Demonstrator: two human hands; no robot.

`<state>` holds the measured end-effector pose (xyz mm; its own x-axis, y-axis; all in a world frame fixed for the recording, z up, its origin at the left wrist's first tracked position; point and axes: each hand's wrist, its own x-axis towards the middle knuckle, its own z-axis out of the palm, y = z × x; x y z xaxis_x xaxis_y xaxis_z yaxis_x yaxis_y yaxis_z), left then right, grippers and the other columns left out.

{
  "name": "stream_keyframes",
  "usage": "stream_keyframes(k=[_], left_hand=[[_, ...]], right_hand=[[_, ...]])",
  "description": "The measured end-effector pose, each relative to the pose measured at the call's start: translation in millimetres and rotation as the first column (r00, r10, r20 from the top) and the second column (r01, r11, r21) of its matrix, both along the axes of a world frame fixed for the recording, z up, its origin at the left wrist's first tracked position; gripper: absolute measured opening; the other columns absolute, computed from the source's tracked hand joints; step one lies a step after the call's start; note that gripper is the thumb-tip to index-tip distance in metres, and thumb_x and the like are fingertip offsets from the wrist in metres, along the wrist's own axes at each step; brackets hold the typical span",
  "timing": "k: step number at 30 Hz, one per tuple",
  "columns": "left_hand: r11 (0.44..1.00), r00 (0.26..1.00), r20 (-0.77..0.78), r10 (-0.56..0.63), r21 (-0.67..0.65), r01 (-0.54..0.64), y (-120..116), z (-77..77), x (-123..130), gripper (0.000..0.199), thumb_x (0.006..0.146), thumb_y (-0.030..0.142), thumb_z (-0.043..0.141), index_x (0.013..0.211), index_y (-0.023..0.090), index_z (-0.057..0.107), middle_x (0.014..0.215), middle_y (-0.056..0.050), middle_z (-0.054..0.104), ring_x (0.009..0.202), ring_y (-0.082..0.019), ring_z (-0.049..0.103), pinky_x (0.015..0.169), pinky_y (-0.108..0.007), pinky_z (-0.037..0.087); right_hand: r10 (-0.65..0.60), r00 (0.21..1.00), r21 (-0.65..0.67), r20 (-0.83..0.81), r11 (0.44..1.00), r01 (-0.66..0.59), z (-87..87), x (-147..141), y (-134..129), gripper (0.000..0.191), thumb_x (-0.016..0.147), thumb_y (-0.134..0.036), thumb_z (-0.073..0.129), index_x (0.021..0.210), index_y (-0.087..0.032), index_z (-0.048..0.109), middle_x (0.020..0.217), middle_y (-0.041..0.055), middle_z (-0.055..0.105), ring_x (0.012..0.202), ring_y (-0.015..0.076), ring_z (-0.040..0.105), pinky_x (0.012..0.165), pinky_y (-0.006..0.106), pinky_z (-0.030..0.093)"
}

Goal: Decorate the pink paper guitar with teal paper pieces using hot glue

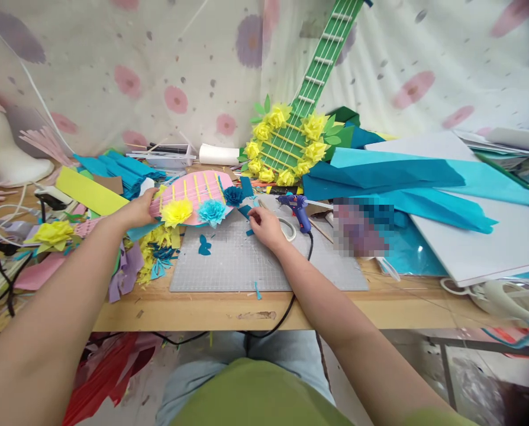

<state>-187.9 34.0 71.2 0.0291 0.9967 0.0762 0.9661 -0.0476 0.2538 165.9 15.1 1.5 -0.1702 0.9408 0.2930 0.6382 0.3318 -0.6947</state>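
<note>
My left hand (pixel 144 208) grips the left edge of a pink paper guitar body (pixel 192 184) with yellow bars and pale strings, holding it tilted over the mat's left part. A yellow paper flower (pixel 177 212), a light blue one (pixel 211 212) and a dark blue one (pixel 234 196) sit along its near and right edge. Right of it, my right hand (pixel 265 226) has its fingers curled together on a small piece of dark blue paper (pixel 245 210), partly hidden by the fingers. A dark blue leaf-shaped cutout (pixel 205 245) lies on the grey cutting mat (pixel 229 273).
A purple glue gun (pixel 296 210) with a black cord and a tape roll (pixel 287 229) lie right of my right hand. Behind stands a green paper guitar (pixel 286 142) ringed with yellow flowers. Blue paper sheets (pixel 380 177) cover the right; paper scraps (pixel 151 254) crowd the left.
</note>
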Motion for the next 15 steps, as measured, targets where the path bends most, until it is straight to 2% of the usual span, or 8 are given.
stream_keyframes(k=[2, 3, 5, 7, 8, 9, 12, 15], left_hand=[[0.995, 0.997, -0.072, -0.021, -0.099, 0.014, -2.5, 4.4, 4.1, 0.094, 0.05, 0.011, 0.074, 0.135, 0.004, 0.034, 0.127, -0.02, 0.054, 0.107, -0.029, 0.055, 0.09, -0.04, 0.044], [0.997, 0.995, -0.095, -0.02, -0.081, 0.012, -7.1, 8.3, 9.1, 0.089, 0.053, 0.012, 0.073, 0.133, 0.004, 0.037, 0.13, -0.02, 0.051, 0.114, -0.031, 0.051, 0.095, -0.043, 0.041], [0.992, 0.997, -0.078, 0.024, 0.123, -0.014, -23.1, 14.1, 26.2, 0.069, 0.062, 0.017, 0.07, 0.126, 0.008, 0.046, 0.131, -0.018, 0.049, 0.123, -0.031, 0.043, 0.102, -0.046, 0.034], [0.885, 0.998, 0.023, 0.067, 0.46, -0.07, -45.8, 10.3, 50.6, 0.045, 0.077, 0.024, 0.058, 0.12, 0.012, 0.051, 0.133, -0.016, 0.044, 0.125, -0.026, 0.04, 0.103, -0.04, 0.034], [0.818, 0.993, 0.089, 0.078, 0.563, -0.115, -58.0, 3.5, 63.8, 0.036, 0.083, 0.027, 0.051, 0.116, 0.012, 0.053, 0.126, -0.015, 0.049, 0.121, -0.024, 0.044, 0.098, -0.036, 0.039], [0.796, 0.989, 0.131, 0.064, 0.591, -0.13, -69.6, -6.0, 76.3, 0.029, 0.086, 0.03, 0.046, 0.108, 0.013, 0.056, 0.114, -0.013, 0.054, 0.11, -0.022, 0.05, 0.09, -0.034, 0.044], [0.898, 0.975, 0.218, -0.046, 0.436, -0.055, -94.4, -41.3, 102.7, 0.026, 0.087, 0.04, 0.047, 0.087, 0.019, 0.061, 0.096, -0.007, 0.057, 0.083, -0.017, 0.057, 0.073, -0.029, 0.048], [0.965, 0.953, 0.25, -0.171, 0.239, 0.111, -100.3, -64.6, 108.2, 0.029, 0.083, 0.045, 0.054, 0.096, 0.021, 0.062, 0.1, -0.005, 0.057, 0.075, -0.015, 0.057, 0.071, -0.029, 0.048]], right_hand=[[0.009, 1.0, -0.014, 0.014, 1.0, -0.009, -0.3, 0.2, 0.2, 0.019, 0.078, -0.019, 0.047, 0.09, -0.021, 0.061, 0.085, 0.003, 0.067, 0.076, 0.0166, 0.059, 0.073, 0.029, 0.044], [0.009, 1.0, -0.025, 0.021, 1.0, -0.008, -0.2, 0.3, 0.3, 0.019, 0.078, -0.018, 0.047, 0.089, -0.021, 0.061, 0.085, 0.0028, 0.066, 0.075, 0.0164, 0.059, 0.073, 0.029, 0.044], [0.003, 0.999, -0.046, 0.04, 0.999, -0.002, 0.9, 0.6, 0.0, 0.019, 0.078, -0.018, 0.047, 0.089, -0.021, 0.062, 0.082, 0.0024, 0.066, 0.074, 0.0164, 0.059, 0.071, 0.028, 0.043], [0.005, 0.998, -0.068, 0.066, 0.998, 0.0, 3.3, 0.7, -0.9, 0.019, 0.078, -0.018, 0.047, 0.088, -0.021, 0.062, 0.079, 0.0021, 0.065, 0.072, 0.0168, 0.058, 0.069, 0.028, 0.041], [0.009, 0.997, -0.077, 0.081, 0.997, -0.003, 4.7, 0.7, -1.5, 0.02, 0.078, -0.018, 0.047, 0.089, -0.021, 0.063, 0.078, 0.0021, 0.065, 0.072, 0.017, 0.057, 0.068, 0.028, 0.041], [0.018, 0.995, -0.084, 0.097, 0.996, -0.01, 6.2, 0.7, -2.2, 0.02, 0.078, -0.018, 0.047, 0.089, -0.021, 0.063, 0.077, 0.0021, 0.064, 0.071, 0.0173, 0.057, 0.068, 0.028, 0.04], [0.041, 0.989, -0.094, 0.14, 0.995, -0.028, 9.4, 0.6, -3.7, 0.021, 0.078, -0.018, 0.046, 0.09, -0.021, 0.063, 0.074, 0.002, 0.063, 0.071, 0.0178, 0.057, 0.067, 0.028, 0.039], [0.042, 0.988, -0.09, 0.15, 0.995, -0.028, 9.8, 0.7, -4.0, 0.021, 0.078, -0.018, 0.046, 0.091, -0.021, 0.063, 0.073, 0.0016, 0.063, 0.071, 0.0175, 0.057, 0.066, 0.027, 0.038]])
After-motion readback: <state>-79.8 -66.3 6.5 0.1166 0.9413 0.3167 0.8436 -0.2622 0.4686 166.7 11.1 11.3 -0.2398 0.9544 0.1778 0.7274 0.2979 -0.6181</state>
